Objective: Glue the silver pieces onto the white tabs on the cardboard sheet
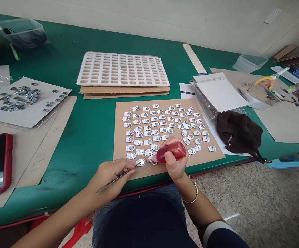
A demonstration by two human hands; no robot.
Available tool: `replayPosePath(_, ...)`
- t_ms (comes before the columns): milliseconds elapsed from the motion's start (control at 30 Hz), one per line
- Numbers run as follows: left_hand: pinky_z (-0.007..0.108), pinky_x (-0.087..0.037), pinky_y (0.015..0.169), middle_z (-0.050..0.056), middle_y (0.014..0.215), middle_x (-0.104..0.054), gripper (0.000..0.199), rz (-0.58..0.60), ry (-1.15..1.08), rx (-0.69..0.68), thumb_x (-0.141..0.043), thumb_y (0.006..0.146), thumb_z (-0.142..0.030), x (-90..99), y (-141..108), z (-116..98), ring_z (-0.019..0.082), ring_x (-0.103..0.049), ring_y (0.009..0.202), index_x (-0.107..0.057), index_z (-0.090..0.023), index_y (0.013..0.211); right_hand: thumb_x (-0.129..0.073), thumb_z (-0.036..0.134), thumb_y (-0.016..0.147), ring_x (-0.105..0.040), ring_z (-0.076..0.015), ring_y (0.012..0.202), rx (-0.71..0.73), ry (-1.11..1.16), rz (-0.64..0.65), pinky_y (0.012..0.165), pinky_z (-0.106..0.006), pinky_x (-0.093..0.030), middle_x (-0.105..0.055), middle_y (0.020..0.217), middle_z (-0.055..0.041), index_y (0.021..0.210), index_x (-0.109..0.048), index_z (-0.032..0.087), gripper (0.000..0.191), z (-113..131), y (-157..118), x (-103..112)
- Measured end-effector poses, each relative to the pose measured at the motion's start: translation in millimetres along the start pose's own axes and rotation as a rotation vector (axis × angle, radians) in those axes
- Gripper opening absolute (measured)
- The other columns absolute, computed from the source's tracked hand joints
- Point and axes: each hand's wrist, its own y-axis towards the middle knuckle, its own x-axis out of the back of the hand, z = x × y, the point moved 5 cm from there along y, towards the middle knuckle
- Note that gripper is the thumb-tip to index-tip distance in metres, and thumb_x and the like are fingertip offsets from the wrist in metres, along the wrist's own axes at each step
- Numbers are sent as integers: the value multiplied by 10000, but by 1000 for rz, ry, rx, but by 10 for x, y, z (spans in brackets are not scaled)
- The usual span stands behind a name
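My left hand [115, 175] pinches a thin metal tool [110, 183], its kind not clear, whose tip reaches a round silver piece on a white tab [141, 163] near the board's front edge. In my right hand [174, 162] is a small squeeze bottle of red liquid [172, 152], tilted so its pale nozzle points left, down toward the same piece. Whether the nozzle touches anything I cannot tell. Beneath both hands lies a brown cardboard sheet [120, 137] carrying many such pieces in rough rows. The bottle and right hand hide a few of them.
Behind the cardboard a white slotted tray [123, 84] rests on brown sheets. Loose metal discs [20, 98] lie on white card at left, above a red-cased phone [8, 162]. To the right are a dark cloth pouch [238, 132], a tape roll [258, 94] and a clear box [250, 62].
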Motion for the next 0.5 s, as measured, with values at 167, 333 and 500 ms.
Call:
replayPosePath(167,201,-496,619,-8,914,-702,65,20,19,1,-542,853,-230,-9,15,-2,146,-663,799,-604,-222,872,-656,328,730,-603,-138,564,52,-26,22,476,-270,-508,-564,757,-8,885,-511,220,238,25,-36,0)
replayPosePath(333,212,-497,649,-7,916,-695,82,40,4,-35,-519,863,-208,-51,4,-3,143,-658,813,-589,-226,902,-663,307,716,-586,-139,549,10,-66,63,496,-296,-513,-567,768,-9,899,-498,221,261,-41,-68,-7)
replayPosePath(500,232,-497,705,3,922,-685,105,70,-25,-79,-486,876,-188,-71,3,-1,153,-649,863,-572,-221,927,-678,297,698,-583,-164,658,53,-157,78,594,-326,-518,-573,784,-25,889,-523,211,260,-35,-65,-2)
